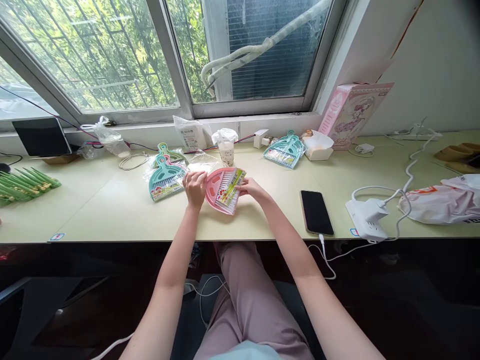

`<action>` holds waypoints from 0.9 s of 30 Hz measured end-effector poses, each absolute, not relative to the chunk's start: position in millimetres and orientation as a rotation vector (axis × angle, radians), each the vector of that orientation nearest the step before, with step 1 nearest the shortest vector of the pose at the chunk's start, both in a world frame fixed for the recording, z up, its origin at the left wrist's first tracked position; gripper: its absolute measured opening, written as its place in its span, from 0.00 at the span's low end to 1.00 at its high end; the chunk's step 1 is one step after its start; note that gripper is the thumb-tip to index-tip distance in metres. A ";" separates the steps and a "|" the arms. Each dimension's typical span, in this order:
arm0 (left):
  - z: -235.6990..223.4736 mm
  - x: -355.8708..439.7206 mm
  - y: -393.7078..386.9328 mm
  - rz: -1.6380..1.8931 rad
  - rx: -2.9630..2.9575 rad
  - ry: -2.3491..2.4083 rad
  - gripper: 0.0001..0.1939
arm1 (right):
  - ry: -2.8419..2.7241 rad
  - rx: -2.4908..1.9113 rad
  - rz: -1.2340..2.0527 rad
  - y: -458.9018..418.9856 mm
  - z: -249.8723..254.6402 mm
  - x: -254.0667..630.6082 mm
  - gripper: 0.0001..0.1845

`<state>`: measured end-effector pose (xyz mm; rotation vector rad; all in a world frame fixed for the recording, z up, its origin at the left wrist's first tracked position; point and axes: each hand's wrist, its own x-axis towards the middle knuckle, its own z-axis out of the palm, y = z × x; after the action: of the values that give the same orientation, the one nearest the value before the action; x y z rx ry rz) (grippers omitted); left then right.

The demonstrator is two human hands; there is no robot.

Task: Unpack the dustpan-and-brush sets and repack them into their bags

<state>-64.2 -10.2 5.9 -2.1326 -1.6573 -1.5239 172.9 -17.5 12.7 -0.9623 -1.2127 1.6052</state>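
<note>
A small pink dustpan-and-brush set [224, 190] with a colourful paper label lies tilted just above the pale desk [123, 210], held from both sides. My left hand [195, 187] grips its left edge with fingers curled. My right hand [252, 189] pinches its right edge near the label. A crumpled clear plastic wrapper [204, 162] lies just behind the set.
Teal dustpan sets lie at left [165, 179] and at back right [285, 149]. A black phone [316, 212] on a cable, a white power strip [367, 216], a white bag [444, 200], a pink box [352, 112], green sticks [22, 184] and a tablet [41, 136] surround them.
</note>
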 end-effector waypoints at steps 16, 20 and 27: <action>23.9 -52.5 -21.1 -2.339 -2.039 -1.929 0.36 | -0.958 -0.801 1.479 -14.0 1.2 155.7 0.16; 21.8 -47.3 -15.1 -2.845 -2.524 -1.756 0.36 | -0.964 -0.818 1.466 -16.0 1.2 151.6 0.17; -1.7 -27.7 -12.4 -2.873 -2.913 -1.877 0.31 | -0.775 -0.888 1.334 -15.6 1.8 151.1 0.15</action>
<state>-27.7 -12.4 -1.7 -2.9131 -1.8769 -2.8732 151.1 -15.6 1.8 -0.8883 -0.7746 1.3335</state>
